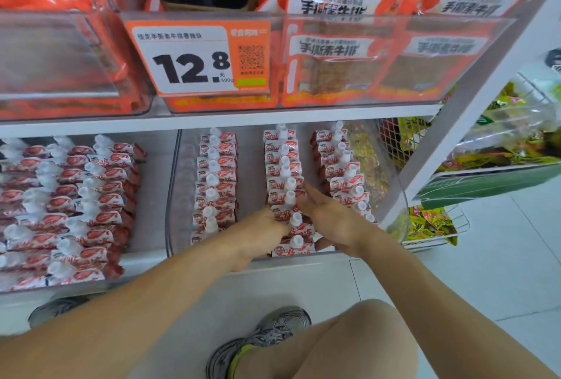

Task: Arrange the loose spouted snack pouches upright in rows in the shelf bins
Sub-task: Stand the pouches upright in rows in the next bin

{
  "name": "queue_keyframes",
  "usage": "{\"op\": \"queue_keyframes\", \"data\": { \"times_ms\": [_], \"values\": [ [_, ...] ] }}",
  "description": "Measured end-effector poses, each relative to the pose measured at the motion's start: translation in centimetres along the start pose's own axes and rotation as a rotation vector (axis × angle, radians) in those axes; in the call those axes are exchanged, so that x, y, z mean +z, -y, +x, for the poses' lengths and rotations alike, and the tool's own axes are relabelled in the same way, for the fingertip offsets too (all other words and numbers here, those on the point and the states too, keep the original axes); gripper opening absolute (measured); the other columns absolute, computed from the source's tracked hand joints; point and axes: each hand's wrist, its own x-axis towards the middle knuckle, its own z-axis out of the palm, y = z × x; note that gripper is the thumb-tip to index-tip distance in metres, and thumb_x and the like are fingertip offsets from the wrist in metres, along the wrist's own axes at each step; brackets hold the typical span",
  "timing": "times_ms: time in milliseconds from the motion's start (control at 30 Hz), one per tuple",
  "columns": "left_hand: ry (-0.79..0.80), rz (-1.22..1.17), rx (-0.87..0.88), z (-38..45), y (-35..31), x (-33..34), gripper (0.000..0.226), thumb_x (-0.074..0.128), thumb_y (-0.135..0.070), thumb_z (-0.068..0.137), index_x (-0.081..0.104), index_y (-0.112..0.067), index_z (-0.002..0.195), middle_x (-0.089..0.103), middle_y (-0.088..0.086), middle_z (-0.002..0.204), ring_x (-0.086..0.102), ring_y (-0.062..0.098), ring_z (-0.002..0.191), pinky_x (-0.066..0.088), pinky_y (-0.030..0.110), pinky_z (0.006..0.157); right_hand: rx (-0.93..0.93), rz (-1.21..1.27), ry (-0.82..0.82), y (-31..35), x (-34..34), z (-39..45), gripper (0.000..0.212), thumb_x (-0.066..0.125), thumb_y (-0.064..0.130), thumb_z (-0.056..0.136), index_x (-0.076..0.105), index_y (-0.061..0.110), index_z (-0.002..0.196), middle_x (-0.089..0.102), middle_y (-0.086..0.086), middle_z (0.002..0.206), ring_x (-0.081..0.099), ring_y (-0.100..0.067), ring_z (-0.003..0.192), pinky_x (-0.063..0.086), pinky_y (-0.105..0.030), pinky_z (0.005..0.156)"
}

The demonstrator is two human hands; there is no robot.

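Observation:
A clear bin on the low shelf holds three rows of red-and-white spouted pouches with white caps: a left row, a middle row and a right row. My left hand touches the left side of the middle row's front pouches, its fingers hidden among them. My right hand lies against the row's right side with fingers extended. A front pouch stands between my wrists.
A second bin to the left is packed with the same pouches. Above, clear bins hold orange snack packs behind a 12.8 price tag. A wire basket of yellow packs stands right. My shoes and knee are on the white floor.

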Motion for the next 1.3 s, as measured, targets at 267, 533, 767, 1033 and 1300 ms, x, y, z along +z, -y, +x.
{"op": "queue_keyframes", "data": {
  "times_ms": [267,533,767,1033,1300],
  "values": [
    [-0.06,0.177,-0.067,0.2,0.8,-0.7,0.02,0.058,-0.012,0.082,0.07,-0.019,0.097,0.071,0.003,0.105,0.063,0.023,0.105,0.049,0.044,0.099,0.059,-0.13,0.065,0.1,-0.4,-0.6,0.032,0.036,0.034,0.106,0.052,0.026,0.132,0.059,0.004,0.133,0.056,-0.02,0.122,0.044,-0.043,0.108],
    [-0.024,0.275,0.01,-1.6,-0.1,-1.1,0.017,0.061,-0.025,0.091,0.067,-0.02,0.106,0.069,-0.017,0.088,0.063,0.009,0.089,0.051,0.023,0.083,0.101,-0.185,0.058,-0.5,-0.9,-0.5,0.028,0.044,0.031,0.103,0.057,0.021,0.125,0.066,0.001,0.123,0.06,-0.018,0.113,0.047,-0.04,0.103],
    [-0.931,0.547,0.585,-9.3,3.1,-4.9,0.043,0.071,-0.012,0.081,0.058,-0.018,0.122,0.054,-0.003,0.116,0.051,0.012,0.107,0.036,0.017,0.091,-0.516,-0.358,-0.421,3.8,2.7,-4.5,0.035,0.048,0.013,0.099,0.051,0.019,0.134,0.062,0.003,0.121,0.061,-0.012,0.1,0.051,-0.028,0.089],
    [-0.846,0.413,0.471,-7.9,7.6,-8.1,0.068,0.067,-0.021,0.088,0.035,-0.026,0.148,0.065,-0.008,0.114,0.067,0.02,0.092,0.053,0.026,0.078,-0.159,0.07,-0.279,7.5,8.9,11.2,0.046,0.037,0.022,0.105,0.03,0.01,0.149,0.046,-0.013,0.144,0.046,-0.03,0.13,0.038,-0.029,0.1],
    [-0.82,0.474,0.507,-7.5,8.3,-8.5,0.07,0.066,-0.023,0.088,0.033,-0.027,0.149,0.051,-0.003,0.05,0.039,0.005,0.035,0.037,0.019,0.042,-0.138,0.051,-0.189,5.3,10.5,15.6,0.063,0.018,0.065,0.098,0.014,0.038,0.155,0.04,-0.008,0.154,0.04,-0.031,0.139,0.029,-0.047,0.118]
  ]
}}
